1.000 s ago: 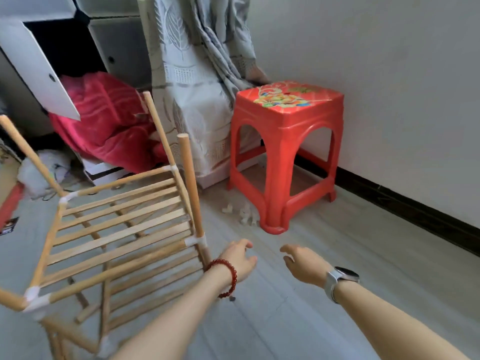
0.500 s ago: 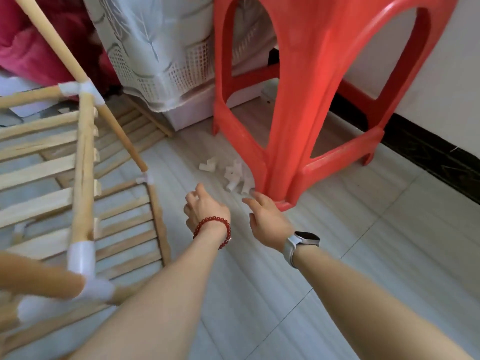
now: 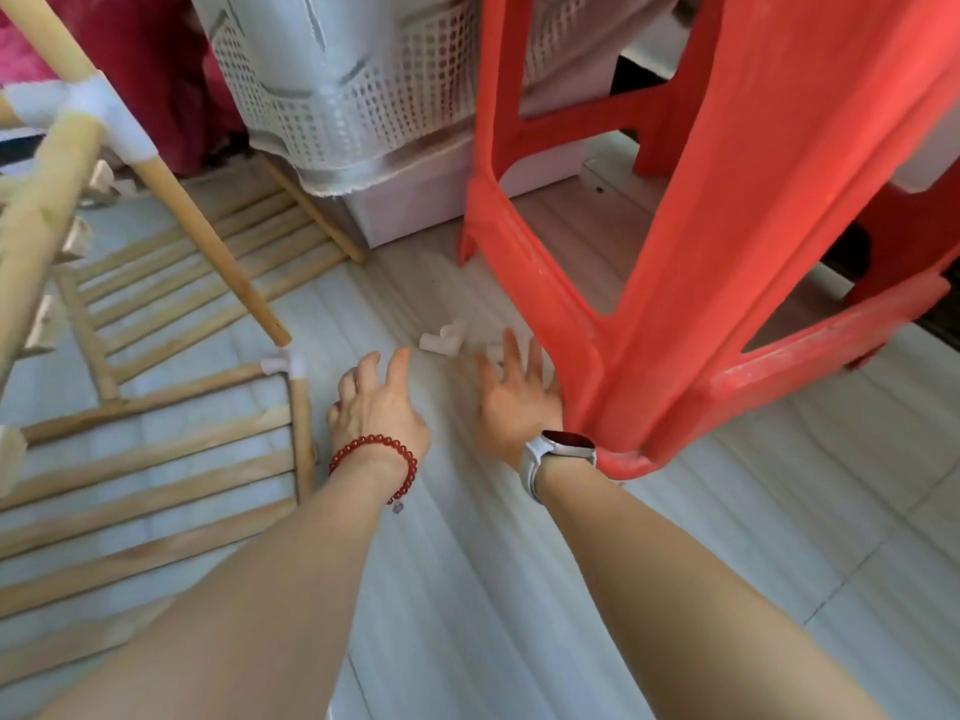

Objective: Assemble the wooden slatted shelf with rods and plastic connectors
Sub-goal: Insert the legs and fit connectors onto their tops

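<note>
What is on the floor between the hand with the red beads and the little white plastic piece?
Nothing: the head view shows bare floor between the left hand and the white connector.

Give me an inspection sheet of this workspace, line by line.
Surface: pale plank floor.
Job's things: part-built wooden shelf at left; loose white connectors on the floor by the stool leg.
Clutter: nothing seen.
Hands: left hand and right hand both open, reaching toward the connectors, holding nothing.
Cables: nothing seen.
Surroundings: red stool, white lace curtain, red cloth.
</note>
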The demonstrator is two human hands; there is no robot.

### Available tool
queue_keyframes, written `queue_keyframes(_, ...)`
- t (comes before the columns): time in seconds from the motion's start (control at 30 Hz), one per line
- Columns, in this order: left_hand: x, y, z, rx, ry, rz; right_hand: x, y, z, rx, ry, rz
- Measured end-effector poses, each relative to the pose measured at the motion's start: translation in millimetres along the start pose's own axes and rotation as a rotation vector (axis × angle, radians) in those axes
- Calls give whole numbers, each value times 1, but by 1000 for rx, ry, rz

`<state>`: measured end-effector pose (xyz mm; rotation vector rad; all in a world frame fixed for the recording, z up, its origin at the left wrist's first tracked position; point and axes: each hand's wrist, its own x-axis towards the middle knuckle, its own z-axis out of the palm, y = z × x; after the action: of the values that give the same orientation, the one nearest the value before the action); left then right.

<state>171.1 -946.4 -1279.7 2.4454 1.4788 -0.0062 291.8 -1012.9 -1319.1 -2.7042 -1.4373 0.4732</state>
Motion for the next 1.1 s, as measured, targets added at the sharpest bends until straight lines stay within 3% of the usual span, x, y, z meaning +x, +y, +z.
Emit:
queue_keyframes(0.07, 9, -5, 1, 30, 11, 10, 5, -2, 9, 29, 38, 38)
queue_keyframes(0.2, 25, 1, 5, 18, -22, 56, -12, -15, 25, 64, 308, -43)
queue_keyframes(0.4, 59, 22, 11, 46, -180, 270, -77, -7, 44, 110, 320, -198)
queue_keyframes(0.47, 66, 26, 14, 73, -264, 283, -93, 0, 46, 77, 318, -216)
queue_keyframes(0.57, 68, 37, 15, 87, -244, 286, -103, 12, 45, 75, 308, -224)
queue_keyframes(0.73, 50, 37, 27, 156, -345, 313, -105, 16, 43, 93, 281, -227)
queue_keyframes(1.1, -46, 7, 64, -59, -127, 152, -120, 25, 52, 77, 310, -107)
